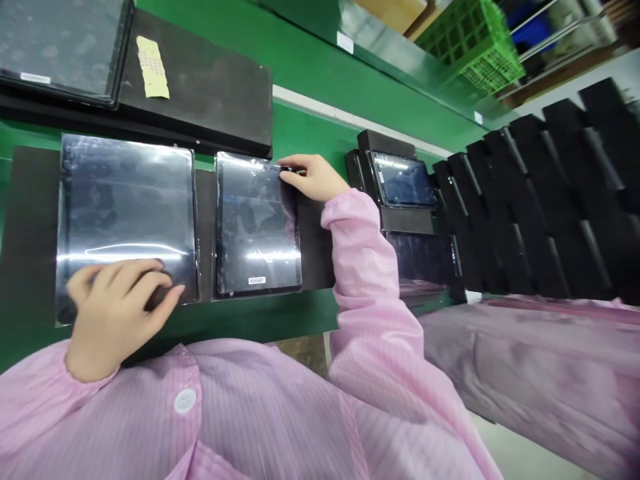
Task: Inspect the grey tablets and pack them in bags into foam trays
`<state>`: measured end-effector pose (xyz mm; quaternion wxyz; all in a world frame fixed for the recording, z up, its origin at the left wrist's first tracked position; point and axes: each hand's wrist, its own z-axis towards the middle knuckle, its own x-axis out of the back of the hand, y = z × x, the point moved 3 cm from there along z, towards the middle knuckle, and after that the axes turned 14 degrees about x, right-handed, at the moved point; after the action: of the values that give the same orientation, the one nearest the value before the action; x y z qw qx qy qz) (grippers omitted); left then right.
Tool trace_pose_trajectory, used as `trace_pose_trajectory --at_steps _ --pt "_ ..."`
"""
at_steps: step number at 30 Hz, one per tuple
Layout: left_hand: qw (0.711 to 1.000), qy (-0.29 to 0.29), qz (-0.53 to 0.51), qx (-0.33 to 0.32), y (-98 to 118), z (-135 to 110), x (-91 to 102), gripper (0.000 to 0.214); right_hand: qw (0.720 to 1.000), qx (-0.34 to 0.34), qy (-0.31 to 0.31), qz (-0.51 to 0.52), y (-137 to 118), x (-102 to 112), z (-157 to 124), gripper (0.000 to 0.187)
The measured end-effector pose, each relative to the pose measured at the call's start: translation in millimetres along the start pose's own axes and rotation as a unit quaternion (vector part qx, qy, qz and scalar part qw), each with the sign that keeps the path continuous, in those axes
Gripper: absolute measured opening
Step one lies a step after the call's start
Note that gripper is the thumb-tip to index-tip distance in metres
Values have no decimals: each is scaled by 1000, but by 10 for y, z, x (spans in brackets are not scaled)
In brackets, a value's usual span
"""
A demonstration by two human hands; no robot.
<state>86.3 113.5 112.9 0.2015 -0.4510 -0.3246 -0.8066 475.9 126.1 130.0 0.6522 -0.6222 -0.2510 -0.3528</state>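
Our right hand [316, 177] pinches the laid-out smaller panel [254, 223]; left of it, our left hand [116, 308] curls over the larger panel [127, 200], grip unclear

Bright light here, and white glare streaks blaze across the big screen [127, 200] at nine o'clock and the smaller screen [255, 223] beside it, while a neighbour's coat [550, 373] blurs at four o'clock.

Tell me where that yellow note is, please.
In the head view, the yellow note is at upper left, lying on a dark block, just right of a large screen.
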Motion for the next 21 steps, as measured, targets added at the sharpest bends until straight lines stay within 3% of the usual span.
trace_pose_trajectory --at_steps 2,4,9,13,15,18,21 --pt "998 -21 6 -63 282 141 -48 15 999 26 -12 -18 -42 -60 -24 21" --pt "992 -54 -17 -109 424 197 -118 25 998 46 4 -33 -94 -60 -37 20" --pt "979 -68 -36 -190 490 168 -203 26 998 52 20 -11 -280 25 -114 14" --pt "976 -58 -36 -206 485 159 -192 24 992 25 -9 122 -579 77 -206 14" --pt "977 -63 -41 -197 475 161 -196 26 975 44 -19 216 -761 75 -205 15" --pt "980 -65 -46 -181 460 159 -210 28 922 126 -15 366 -981 25 -103 9" --pt "982 -80 -50 -164 466 167 -218 25 860 118 -4 496 -1042 -77 86 28"
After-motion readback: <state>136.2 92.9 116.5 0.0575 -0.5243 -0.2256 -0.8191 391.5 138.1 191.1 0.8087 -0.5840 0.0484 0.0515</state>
